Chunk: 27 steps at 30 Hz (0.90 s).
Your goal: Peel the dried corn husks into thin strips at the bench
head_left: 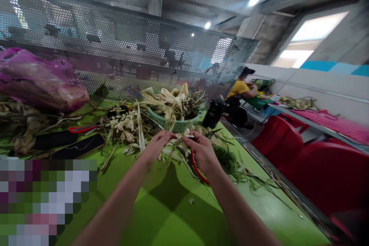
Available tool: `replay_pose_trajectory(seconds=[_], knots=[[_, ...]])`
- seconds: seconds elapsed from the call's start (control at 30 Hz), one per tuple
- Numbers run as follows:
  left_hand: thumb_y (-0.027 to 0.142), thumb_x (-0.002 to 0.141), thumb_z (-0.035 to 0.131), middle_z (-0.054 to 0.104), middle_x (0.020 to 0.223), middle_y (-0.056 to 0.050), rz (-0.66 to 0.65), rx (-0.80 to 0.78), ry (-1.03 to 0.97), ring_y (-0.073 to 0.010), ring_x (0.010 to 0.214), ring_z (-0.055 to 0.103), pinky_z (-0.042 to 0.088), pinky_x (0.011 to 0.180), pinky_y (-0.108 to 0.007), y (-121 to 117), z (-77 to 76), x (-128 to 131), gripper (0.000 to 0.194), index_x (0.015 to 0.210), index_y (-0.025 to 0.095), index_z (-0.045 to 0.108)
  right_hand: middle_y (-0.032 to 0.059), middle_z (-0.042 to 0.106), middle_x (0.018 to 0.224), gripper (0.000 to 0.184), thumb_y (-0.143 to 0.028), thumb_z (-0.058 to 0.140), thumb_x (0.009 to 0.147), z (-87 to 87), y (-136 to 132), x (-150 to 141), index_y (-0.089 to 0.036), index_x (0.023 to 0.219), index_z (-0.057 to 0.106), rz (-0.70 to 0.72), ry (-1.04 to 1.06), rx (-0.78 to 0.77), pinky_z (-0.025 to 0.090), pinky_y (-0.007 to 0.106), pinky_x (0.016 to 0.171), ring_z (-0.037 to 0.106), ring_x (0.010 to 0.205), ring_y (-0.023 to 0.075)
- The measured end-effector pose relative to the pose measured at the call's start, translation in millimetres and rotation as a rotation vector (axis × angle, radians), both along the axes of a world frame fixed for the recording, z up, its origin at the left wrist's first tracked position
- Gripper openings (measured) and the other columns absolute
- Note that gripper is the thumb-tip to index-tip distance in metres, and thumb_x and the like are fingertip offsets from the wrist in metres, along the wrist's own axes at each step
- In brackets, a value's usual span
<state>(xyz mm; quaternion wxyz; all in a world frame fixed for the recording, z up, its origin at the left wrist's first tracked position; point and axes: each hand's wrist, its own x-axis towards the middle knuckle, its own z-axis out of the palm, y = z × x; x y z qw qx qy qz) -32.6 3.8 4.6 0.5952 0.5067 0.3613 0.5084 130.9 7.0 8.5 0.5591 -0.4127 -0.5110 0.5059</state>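
My left hand [157, 144] is closed in a pinch on the left end of a small piece of pale dried husk [179, 136]. The fingers of my right hand [202, 149] pinch the same piece from the other side, where white tips stick up. Both hands are above the green table, just in front of a light green basket [184, 126] heaped with dried husks [167, 98]. Under my right hand lies a curved red handle [198, 169], its other end hidden. A bundle of green strands [227, 158] lies right of that hand.
Loose husk scraps [125, 130] spread left of the basket. A red-handled tool [83, 128], a dark flat case [79, 147] and a purple plastic bag [43, 80] lie farther left. A perforated metal screen [129, 54] stands behind. Red chairs [325, 173] and a seated person [242, 88] are at right.
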Motion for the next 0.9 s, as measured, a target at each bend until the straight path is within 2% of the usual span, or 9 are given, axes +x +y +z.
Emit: replay_pose_trajectory(seconds=[0.1, 0.17, 0.33, 0.5, 0.67, 0.73, 0.9], knots=[[0.042, 0.074, 0.065, 0.065, 0.087, -0.006, 0.012, 0.138, 0.138, -0.0181, 0.083, 0.055, 0.042, 0.074, -0.026, 1.1, -2.0, 3.5, 0.025, 0.084, 0.019, 0.068, -0.0001, 0.063, 0.071, 0.024, -0.034, 0.076, 0.066, -0.3, -1.1, 4.1, -0.017, 0.079, 0.066, -0.01, -0.073, 0.039, 0.043, 0.025, 0.062, 0.054, 0.063, 0.013], [0.035, 0.069, 0.07, 0.065, 0.082, -0.005, 0.028, 0.182, 0.153, -0.0175, 0.08, 0.056, 0.042, 0.074, -0.026, 3.5, -6.1, 7.1, 0.021, 0.081, 0.019, 0.066, 0.0001, 0.063, 0.071, 0.021, -0.034, 0.075, 0.068, 0.8, -2.4, 5.4, -0.017, 0.077, 0.067, 0.004, -0.111, 0.06, 0.043, 0.025, 0.066, 0.055, 0.065, 0.0134], [0.035, 0.067, 0.072, 0.063, 0.076, -0.002, 0.02, 0.061, 0.029, -0.0133, 0.073, 0.056, 0.042, 0.072, -0.025, 8.0, -14.4, 11.3, 0.025, 0.081, 0.016, 0.062, 0.0015, 0.066, 0.077, 0.021, -0.034, 0.071, 0.071, 3.1, -4.4, 7.0, -0.017, 0.082, 0.068, 0.009, -0.153, 0.088, 0.043, 0.027, 0.07, 0.057, 0.071, 0.0149], [0.034, 0.064, 0.076, 0.063, 0.073, -0.001, 0.021, -0.041, -0.11, -0.0123, 0.073, 0.057, 0.043, 0.077, -0.026, 1.2, -9.0, 14.3, 0.028, 0.077, 0.015, 0.061, 0.0018, 0.062, 0.073, 0.022, -0.037, 0.068, 0.073, -1.5, -2.4, 8.9, -0.016, 0.079, 0.065, -0.044, -0.307, 0.172, 0.042, 0.027, 0.065, 0.054, 0.068, 0.015], [0.031, 0.065, 0.075, 0.062, 0.07, -0.001, 0.036, -0.05, -0.147, -0.0106, 0.069, 0.056, 0.044, 0.075, -0.025, -1.4, -6.1, 17.0, 0.024, 0.075, 0.014, 0.062, 0.0009, 0.057, 0.068, 0.013, -0.031, 0.064, 0.074, -1.5, -4.0, 7.5, -0.018, 0.073, 0.064, -0.122, -0.492, 0.25, 0.039, 0.025, 0.06, 0.05, 0.065, 0.0148], [0.03, 0.065, 0.074, 0.063, 0.074, -0.001, 0.022, -0.052, -0.157, -0.0111, 0.071, 0.057, 0.044, 0.077, -0.026, -1.0, -5.6, 17.6, 0.024, 0.078, 0.014, 0.062, 0.0013, 0.058, 0.069, 0.015, -0.033, 0.065, 0.074, -0.5, -5.1, 7.0, -0.018, 0.074, 0.064, -0.117, -0.478, 0.249, 0.039, 0.025, 0.059, 0.05, 0.065, 0.0149], [0.024, 0.069, 0.068, 0.063, 0.082, -0.002, 0.0, 0.008, -0.105, -0.0123, 0.076, 0.057, 0.043, 0.079, -0.026, -1.8, -4.8, 18.4, 0.019, 0.085, 0.016, 0.063, 0.0021, 0.063, 0.081, 0.03, -0.039, 0.07, 0.072, 0.2, -4.9, 8.6, -0.018, 0.092, 0.063, -0.08, -0.256, 0.19, 0.042, 0.025, 0.06, 0.053, 0.067, 0.0143]])
